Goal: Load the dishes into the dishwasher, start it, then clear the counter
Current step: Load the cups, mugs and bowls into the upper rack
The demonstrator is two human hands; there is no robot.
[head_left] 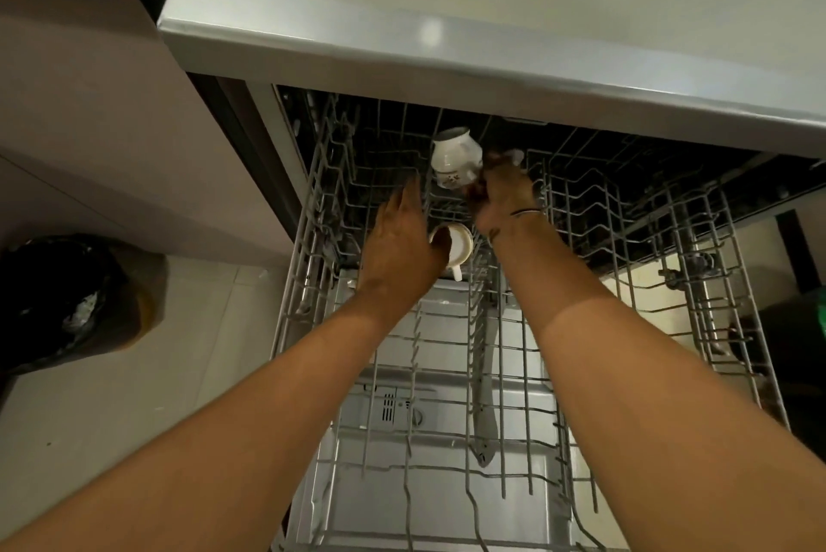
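The dishwasher's wire rack (625, 319) is pulled out below the counter edge. A white cup with a flower print (453, 156) lies upside down and tilted at the rack's back. My right hand (503, 194) reaches in beside it and grips something there, fingers curled by the cup's rim; what exactly it holds is hidden. My left hand (402, 243) lies with fingers stretched over the rack, its thumb at the rim of a second white cup (458, 245), which faces up with its handle toward me.
The grey countertop (491, 28) overhangs the rack. The open dishwasher door (402, 408) with its detergent tray lies beneath the rack. A bin with a black bag (58, 301) stands on the floor at the left. A dark object stands at far right.
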